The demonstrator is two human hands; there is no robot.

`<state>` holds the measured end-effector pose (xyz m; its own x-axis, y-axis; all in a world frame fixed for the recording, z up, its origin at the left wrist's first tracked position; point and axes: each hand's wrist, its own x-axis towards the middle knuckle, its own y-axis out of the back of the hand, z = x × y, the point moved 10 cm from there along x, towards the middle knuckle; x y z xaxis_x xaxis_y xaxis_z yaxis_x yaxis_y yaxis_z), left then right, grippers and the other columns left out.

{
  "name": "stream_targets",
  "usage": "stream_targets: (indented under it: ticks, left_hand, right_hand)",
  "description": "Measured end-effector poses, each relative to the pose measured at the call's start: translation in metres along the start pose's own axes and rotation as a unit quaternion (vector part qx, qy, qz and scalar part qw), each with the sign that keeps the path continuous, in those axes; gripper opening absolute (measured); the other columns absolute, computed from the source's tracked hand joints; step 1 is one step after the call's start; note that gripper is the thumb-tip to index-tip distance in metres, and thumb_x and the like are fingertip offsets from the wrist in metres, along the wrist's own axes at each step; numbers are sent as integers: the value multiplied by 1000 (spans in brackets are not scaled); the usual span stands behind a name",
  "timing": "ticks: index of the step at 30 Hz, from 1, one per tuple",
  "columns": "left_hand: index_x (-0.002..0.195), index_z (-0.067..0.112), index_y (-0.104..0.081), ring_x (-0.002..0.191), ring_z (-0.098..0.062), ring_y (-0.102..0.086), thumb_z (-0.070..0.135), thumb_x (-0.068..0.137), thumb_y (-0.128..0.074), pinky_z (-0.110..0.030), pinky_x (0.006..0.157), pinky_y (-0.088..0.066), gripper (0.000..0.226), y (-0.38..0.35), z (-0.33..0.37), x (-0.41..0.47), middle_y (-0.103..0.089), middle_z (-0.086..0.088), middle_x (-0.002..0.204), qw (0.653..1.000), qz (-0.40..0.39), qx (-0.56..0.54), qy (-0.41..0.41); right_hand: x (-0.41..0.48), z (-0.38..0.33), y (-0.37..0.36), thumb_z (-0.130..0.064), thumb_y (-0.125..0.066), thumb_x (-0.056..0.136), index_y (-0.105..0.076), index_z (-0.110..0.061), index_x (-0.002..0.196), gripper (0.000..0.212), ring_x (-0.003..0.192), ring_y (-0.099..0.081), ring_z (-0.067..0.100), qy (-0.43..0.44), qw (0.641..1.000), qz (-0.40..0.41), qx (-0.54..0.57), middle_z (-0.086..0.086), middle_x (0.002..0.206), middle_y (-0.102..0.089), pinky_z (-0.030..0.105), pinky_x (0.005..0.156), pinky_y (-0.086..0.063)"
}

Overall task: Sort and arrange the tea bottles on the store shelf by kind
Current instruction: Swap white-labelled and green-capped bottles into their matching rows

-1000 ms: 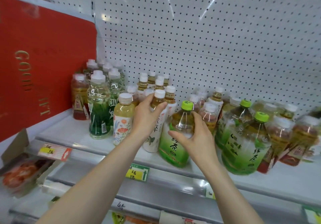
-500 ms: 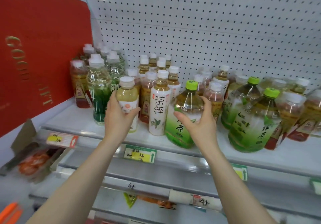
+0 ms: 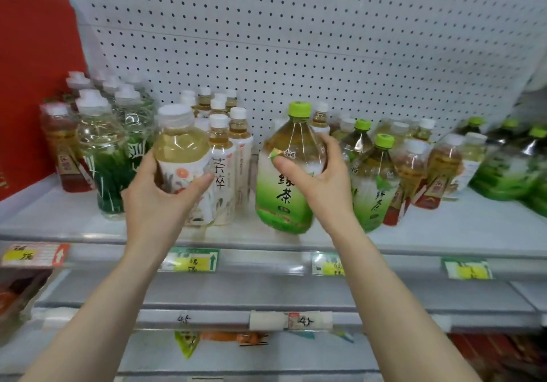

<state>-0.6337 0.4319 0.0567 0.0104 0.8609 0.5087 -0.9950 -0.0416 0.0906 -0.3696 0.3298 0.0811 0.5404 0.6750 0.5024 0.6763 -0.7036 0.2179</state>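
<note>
Both bottles have lifted since earlier. Left hand (image 3: 159, 201) grips the floral-label tea bottle (image 3: 182, 159); right hand (image 3: 318, 180) grips the green tea bottle (image 3: 285, 174), above the shelf (image 3: 444, 230) front. Keep both upright; seat each beside its kind.

Bare shelf (image 3: 444, 230) lies near the front right; packed white-capped bottles (image 3: 220, 121) block the far left.

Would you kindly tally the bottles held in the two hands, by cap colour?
White-capped clear plastic bottle of pale yellow tea, in the left hand: 1
Green-capped plastic green-tea bottle, in the right hand: 1
Total: 2
</note>
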Motion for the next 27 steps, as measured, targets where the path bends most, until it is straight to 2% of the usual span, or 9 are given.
stream_targets:
  ticks: [4,8,10,12,16,21,23,25,27]
  left_hand:
    - [112,31,-63,93,-1,-68,25,70,-85,-30,81,-54,48,-45,28,-25,-71,17,100,998,-43,-44,16]
    - [105,30,-64,85,7,-67,25,68,-84,-24,76,-53,42,-112,56,-66,-72,19,93,992,-92,-78,28]
    - [105,29,-65,87,2,-69,27,65,-84,-22,74,-53,44,-150,72,-91,-73,15,94,988,-111,-98,31]
    - [98,32,-65,84,2,-69,32,61,-82,-15,68,-53,41,-191,89,-115,-74,18,90,985,-131,-110,25]
    - [101,37,-65,85,3,-68,27,65,-84,-16,70,-54,42,-273,119,-157,-73,23,93,979,-166,-118,8]
    - [105,35,-65,88,-1,-70,37,56,-82,-26,77,-56,52,-356,138,-189,-74,18,94,972,-192,-136,22]
    - [111,31,-66,90,-5,-71,35,55,-84,-31,80,-57,59,-382,141,-192,-75,14,97,970,-199,-135,31]
    - [111,32,-66,92,-6,-70,26,61,-87,-36,83,-57,55,-405,142,-189,-75,13,99,970,-207,-127,30]
    - [108,35,-66,91,-4,-70,21,65,-87,-37,84,-57,50,-424,142,-184,-74,14,98,969,-212,-121,26]
  right_hand:
    - [-9,3,55,-50,-85,68,-45,-40,132,76,114,-45,-7,-2,1000,7,0,-30,122,-45,8,86,-30]
    - [-21,23,129,-47,-86,67,-46,-41,125,71,108,-44,-19,-8,1000,13,10,-35,116,-48,11,90,-35]
    - [-27,35,174,-48,-86,67,-50,-37,130,73,119,-48,-9,-14,1000,18,7,-26,129,-53,19,100,-39]
    - [-32,48,223,-52,-86,65,-49,-35,135,81,127,-49,2,-19,999,37,-5,-18,137,-54,31,108,-41]
    - [-33,81,322,-58,-85,60,-51,-34,132,84,126,-52,6,-36,995,87,-11,-14,135,-57,40,109,-44]
    - [-18,115,422,-44,-87,68,-49,-31,133,77,128,-48,8,-48,990,130,-28,-13,136,-53,34,111,-39]
    - [-4,129,450,-42,-87,69,-48,-34,130,73,126,-47,5,-44,987,147,-44,-21,129,-53,30,109,-38]
    - [14,144,470,-41,-87,70,-47,-37,128,71,122,-46,0,-37,985,156,-63,-31,121,-49,21,103,-36]
    - [34,161,484,-38,-87,71,-48,-39,126,68,109,-47,-14,-35,983,165,-74,-39,115,-44,14,93,-34]
